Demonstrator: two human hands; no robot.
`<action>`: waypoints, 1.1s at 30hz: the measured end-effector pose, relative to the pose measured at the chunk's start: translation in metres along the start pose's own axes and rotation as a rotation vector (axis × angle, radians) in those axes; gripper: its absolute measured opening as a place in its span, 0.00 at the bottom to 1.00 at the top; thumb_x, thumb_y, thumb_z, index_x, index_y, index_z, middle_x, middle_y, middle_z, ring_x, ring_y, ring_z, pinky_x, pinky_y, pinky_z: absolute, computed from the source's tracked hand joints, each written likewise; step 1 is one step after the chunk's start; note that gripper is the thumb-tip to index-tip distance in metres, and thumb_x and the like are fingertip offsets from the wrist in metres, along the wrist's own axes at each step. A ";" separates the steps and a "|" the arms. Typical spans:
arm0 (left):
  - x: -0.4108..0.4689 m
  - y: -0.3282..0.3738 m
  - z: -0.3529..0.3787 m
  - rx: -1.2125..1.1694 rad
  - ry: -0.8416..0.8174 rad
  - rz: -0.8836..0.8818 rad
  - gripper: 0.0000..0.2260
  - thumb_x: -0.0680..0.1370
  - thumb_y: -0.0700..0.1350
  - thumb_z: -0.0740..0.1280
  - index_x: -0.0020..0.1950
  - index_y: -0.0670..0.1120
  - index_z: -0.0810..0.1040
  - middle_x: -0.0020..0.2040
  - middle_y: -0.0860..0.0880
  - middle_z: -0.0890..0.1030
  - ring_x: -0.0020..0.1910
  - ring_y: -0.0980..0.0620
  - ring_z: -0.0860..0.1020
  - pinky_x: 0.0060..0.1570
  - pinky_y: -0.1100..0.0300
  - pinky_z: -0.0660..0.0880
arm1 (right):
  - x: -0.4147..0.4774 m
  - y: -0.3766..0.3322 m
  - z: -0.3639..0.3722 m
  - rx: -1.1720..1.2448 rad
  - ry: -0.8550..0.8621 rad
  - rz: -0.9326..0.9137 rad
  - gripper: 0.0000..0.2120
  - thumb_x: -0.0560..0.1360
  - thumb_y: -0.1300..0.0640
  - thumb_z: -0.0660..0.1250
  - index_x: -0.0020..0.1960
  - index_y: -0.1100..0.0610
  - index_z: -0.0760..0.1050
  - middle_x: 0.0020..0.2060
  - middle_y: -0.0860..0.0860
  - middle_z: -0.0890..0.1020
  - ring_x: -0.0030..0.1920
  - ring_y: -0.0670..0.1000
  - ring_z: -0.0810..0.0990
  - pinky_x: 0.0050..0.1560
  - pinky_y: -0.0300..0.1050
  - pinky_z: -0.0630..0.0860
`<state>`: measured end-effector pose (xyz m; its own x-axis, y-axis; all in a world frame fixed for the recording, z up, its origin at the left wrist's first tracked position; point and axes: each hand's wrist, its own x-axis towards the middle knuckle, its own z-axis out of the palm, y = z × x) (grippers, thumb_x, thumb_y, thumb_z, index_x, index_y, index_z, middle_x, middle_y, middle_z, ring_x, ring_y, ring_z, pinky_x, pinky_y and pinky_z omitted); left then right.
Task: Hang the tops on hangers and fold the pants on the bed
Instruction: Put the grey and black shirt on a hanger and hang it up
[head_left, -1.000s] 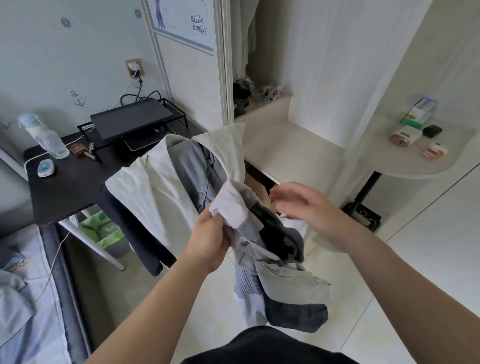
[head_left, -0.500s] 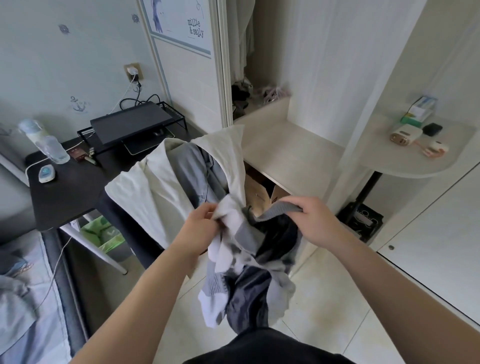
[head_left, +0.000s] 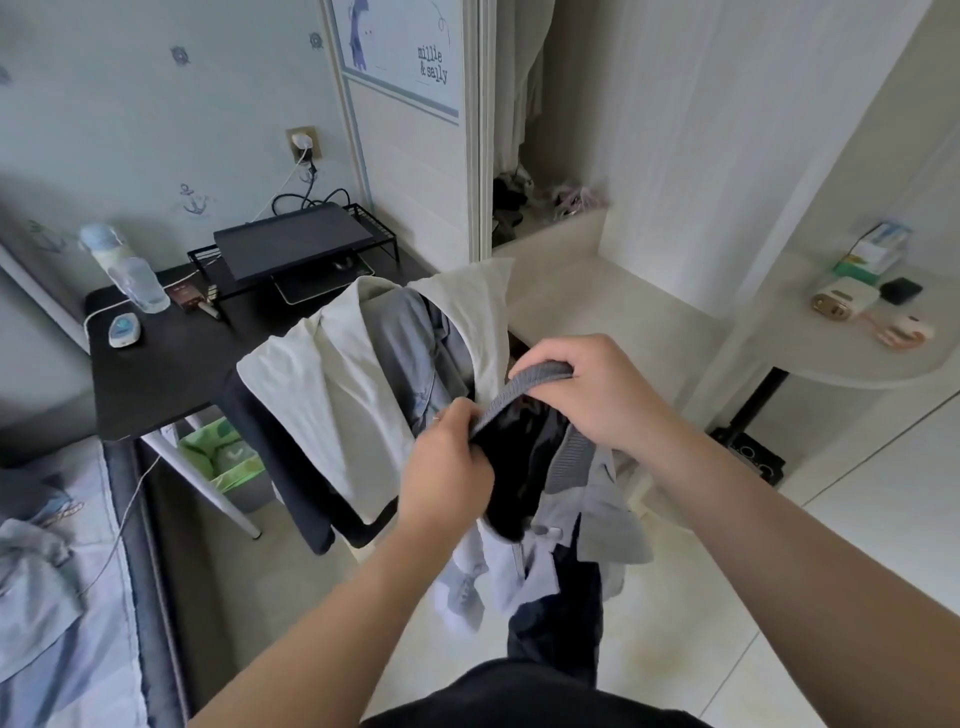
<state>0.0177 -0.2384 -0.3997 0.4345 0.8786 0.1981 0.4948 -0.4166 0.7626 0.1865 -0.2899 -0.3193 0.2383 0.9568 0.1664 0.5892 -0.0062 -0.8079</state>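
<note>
Both my hands hold a grey, black and light blue garment (head_left: 545, 499) in front of me, above the floor. My left hand (head_left: 447, 467) pinches its grey ribbed band (head_left: 524, 387) at the left end. My right hand (head_left: 592, 389) grips the same band from above at the right end. The rest of the garment hangs down below my hands. Behind them, a cream top (head_left: 332, 395), a grey top (head_left: 415, 343) and a dark garment (head_left: 291, 488) lie draped over a chair back. The bed (head_left: 47, 597) with crumpled grey-blue cloth shows at the lower left.
A black desk (head_left: 156, 374) at the left carries a monitor stand, a bottle and small items. A green-lined bin (head_left: 223, 462) stands under it. An open wardrobe (head_left: 545, 156) is behind, and a white rounded shelf (head_left: 857, 343) with small items is at the right. Tiled floor lies below.
My right hand took hold of the garment's ribbed band. Both hands rose and pulled the band taut between them, and the garment unrolled to hang lower.
</note>
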 end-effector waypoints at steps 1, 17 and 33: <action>0.006 -0.009 -0.004 0.077 -0.013 -0.001 0.13 0.69 0.34 0.56 0.41 0.52 0.70 0.38 0.52 0.75 0.37 0.51 0.73 0.32 0.55 0.68 | 0.000 0.002 -0.004 -0.001 -0.022 -0.001 0.12 0.71 0.67 0.70 0.44 0.51 0.85 0.36 0.42 0.84 0.37 0.39 0.79 0.41 0.32 0.72; 0.010 -0.023 0.041 0.021 -0.272 0.023 0.15 0.73 0.34 0.63 0.38 0.55 0.68 0.36 0.54 0.76 0.39 0.53 0.71 0.35 0.69 0.65 | -0.007 0.034 -0.019 0.112 -0.018 0.036 0.10 0.75 0.64 0.72 0.44 0.49 0.83 0.37 0.40 0.84 0.39 0.38 0.80 0.43 0.29 0.72; 0.046 -0.037 -0.023 0.033 -0.066 -0.022 0.10 0.79 0.33 0.56 0.43 0.42 0.75 0.39 0.44 0.78 0.36 0.47 0.74 0.36 0.55 0.70 | -0.006 0.111 -0.018 -0.669 -0.116 0.227 0.12 0.72 0.66 0.65 0.47 0.50 0.71 0.44 0.48 0.73 0.44 0.54 0.75 0.46 0.55 0.78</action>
<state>0.0026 -0.1772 -0.4046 0.4715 0.8707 0.1397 0.5289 -0.4060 0.7453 0.2643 -0.3019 -0.3997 0.3494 0.9353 -0.0559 0.8907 -0.3501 -0.2899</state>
